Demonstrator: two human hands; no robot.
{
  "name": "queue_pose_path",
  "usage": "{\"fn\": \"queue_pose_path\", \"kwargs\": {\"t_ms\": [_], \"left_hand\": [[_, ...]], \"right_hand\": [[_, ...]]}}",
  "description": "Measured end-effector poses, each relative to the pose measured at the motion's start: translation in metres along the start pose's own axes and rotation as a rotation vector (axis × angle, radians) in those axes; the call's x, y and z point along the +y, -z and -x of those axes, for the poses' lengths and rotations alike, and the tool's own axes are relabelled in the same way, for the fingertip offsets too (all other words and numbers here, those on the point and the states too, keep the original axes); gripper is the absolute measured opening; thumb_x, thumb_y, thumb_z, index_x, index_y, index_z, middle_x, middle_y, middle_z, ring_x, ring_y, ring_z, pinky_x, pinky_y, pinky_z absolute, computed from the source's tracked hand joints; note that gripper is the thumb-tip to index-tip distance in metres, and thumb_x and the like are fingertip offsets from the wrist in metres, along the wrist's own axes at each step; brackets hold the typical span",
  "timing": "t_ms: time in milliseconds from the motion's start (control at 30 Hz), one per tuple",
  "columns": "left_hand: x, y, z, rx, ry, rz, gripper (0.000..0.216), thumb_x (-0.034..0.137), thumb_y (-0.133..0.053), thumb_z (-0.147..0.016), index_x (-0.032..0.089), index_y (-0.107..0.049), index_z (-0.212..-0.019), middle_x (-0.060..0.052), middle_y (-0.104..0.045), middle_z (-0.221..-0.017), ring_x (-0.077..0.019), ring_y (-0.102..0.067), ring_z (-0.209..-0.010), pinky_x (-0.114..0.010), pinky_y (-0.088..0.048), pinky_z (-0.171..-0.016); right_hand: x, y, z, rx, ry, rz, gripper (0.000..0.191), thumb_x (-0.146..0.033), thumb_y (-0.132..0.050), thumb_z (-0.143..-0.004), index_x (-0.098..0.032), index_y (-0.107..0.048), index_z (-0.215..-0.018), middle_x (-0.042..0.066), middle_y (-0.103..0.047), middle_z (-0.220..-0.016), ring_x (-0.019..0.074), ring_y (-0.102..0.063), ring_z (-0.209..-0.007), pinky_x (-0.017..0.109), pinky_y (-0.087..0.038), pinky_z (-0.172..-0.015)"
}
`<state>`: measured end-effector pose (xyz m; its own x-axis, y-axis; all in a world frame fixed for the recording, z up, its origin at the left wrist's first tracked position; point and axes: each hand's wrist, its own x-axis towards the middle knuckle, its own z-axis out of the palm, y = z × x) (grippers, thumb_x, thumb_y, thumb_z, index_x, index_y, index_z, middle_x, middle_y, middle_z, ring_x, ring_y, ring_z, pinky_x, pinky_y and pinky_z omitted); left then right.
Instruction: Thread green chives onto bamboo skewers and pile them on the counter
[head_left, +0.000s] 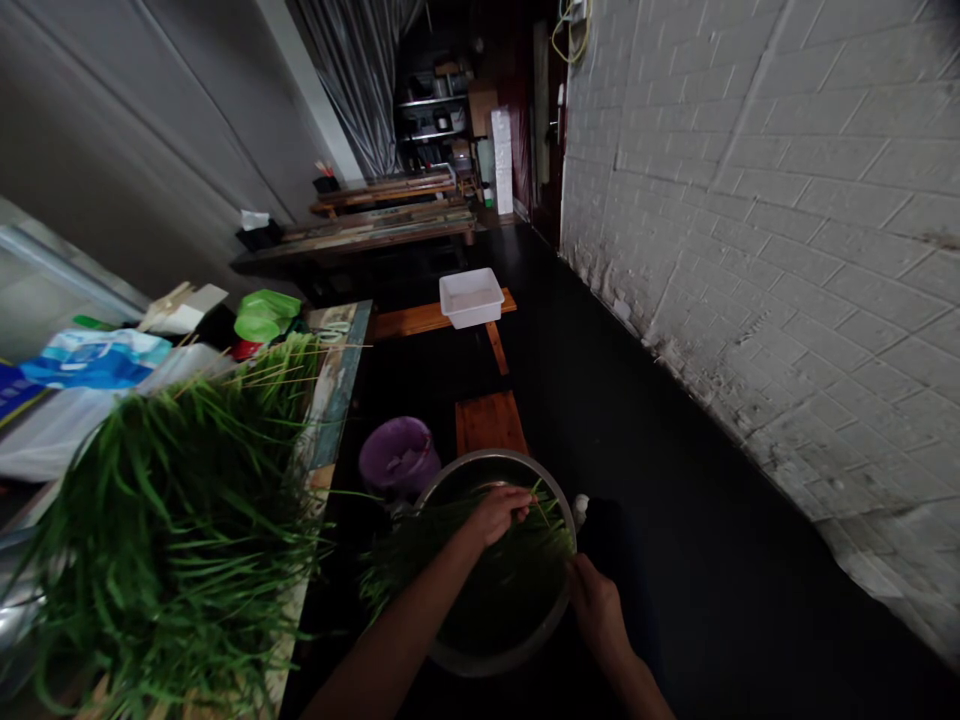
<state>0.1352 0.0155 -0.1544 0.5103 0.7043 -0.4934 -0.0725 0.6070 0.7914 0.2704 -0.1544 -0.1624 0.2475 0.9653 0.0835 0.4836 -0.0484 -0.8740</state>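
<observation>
A round metal bowl [457, 480] sits low in front of me, filled with long green chive-like leaves [495, 580]. My left hand [501, 512] reaches into the bowl, fingers curled around a few of the leaves near its far rim. My right hand [596, 600] rests at the bowl's right rim, fingers closed on the rim or on leaf ends; I cannot tell which. A big heap of the same greens [172, 540] lies on the table to my left.
A purple bucket [399, 456] stands beside the bowl, a wooden bench [489, 420] behind it, with a white tub [471, 296] on a farther bench. A white brick wall [750, 250] runs along the right. Bags and a green plastic lid crowd the left table.
</observation>
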Motion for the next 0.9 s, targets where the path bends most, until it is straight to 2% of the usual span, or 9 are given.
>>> {"fn": "queue_pose_path", "kwargs": {"t_ms": [233,433,633,767,900], "left_hand": [[0.001,0.001,0.001,-0.026,-0.012,-0.080,0.029,0.033,-0.078,-0.055,0.009,-0.070,-0.069,-0.008,-0.067,-0.074,-0.0083,-0.049,-0.057,-0.023,-0.032,-0.054],[0.000,0.003,0.001,-0.035,0.007,-0.098,0.027,0.031,-0.079,-0.054,0.010,-0.069,-0.068,-0.007,-0.067,-0.074,-0.0081,-0.049,-0.057,-0.022,-0.033,-0.057],[-0.002,0.009,-0.002,-0.093,0.003,-0.193,0.027,0.033,-0.076,-0.059,0.010,-0.070,-0.071,-0.007,-0.066,-0.075,-0.0083,-0.049,-0.058,-0.022,-0.035,-0.059],[-0.006,0.013,-0.003,-0.124,-0.049,-0.315,0.027,0.037,-0.072,-0.063,0.013,-0.072,-0.074,-0.008,-0.067,-0.085,-0.0143,-0.054,-0.072,-0.024,-0.038,-0.063],[-0.015,0.011,0.000,-0.188,-0.121,-0.539,0.018,0.033,-0.075,-0.060,0.017,-0.072,-0.066,-0.006,-0.065,-0.094,-0.0190,-0.055,-0.087,-0.028,-0.040,-0.078]], "right_hand": [[-0.003,0.001,-0.001,-0.019,-0.024,0.008,0.040,-0.044,-0.033,-0.094,-0.018,-0.057,-0.075,-0.001,-0.057,-0.054,0.0107,-0.051,-0.044,0.018,-0.037,-0.042],[-0.001,0.000,-0.001,-0.023,-0.018,0.008,0.041,-0.044,-0.032,-0.094,-0.017,-0.059,-0.078,0.001,-0.058,-0.056,0.0116,-0.053,-0.047,0.019,-0.038,-0.045],[-0.003,0.001,0.000,-0.028,-0.021,0.005,0.045,-0.047,-0.030,-0.094,-0.017,-0.057,-0.074,0.001,-0.057,-0.056,0.0111,-0.051,-0.046,0.019,-0.037,-0.044],[-0.001,-0.003,-0.002,-0.012,-0.021,0.025,0.045,-0.046,-0.031,-0.094,-0.017,-0.056,-0.072,0.000,-0.056,-0.055,0.0100,-0.049,-0.045,0.018,-0.035,-0.043],[0.005,-0.010,-0.002,-0.006,-0.041,0.005,0.043,-0.045,-0.032,-0.093,-0.017,-0.057,-0.073,0.000,-0.056,-0.053,0.0107,-0.050,-0.045,0.019,-0.036,-0.044]]}}
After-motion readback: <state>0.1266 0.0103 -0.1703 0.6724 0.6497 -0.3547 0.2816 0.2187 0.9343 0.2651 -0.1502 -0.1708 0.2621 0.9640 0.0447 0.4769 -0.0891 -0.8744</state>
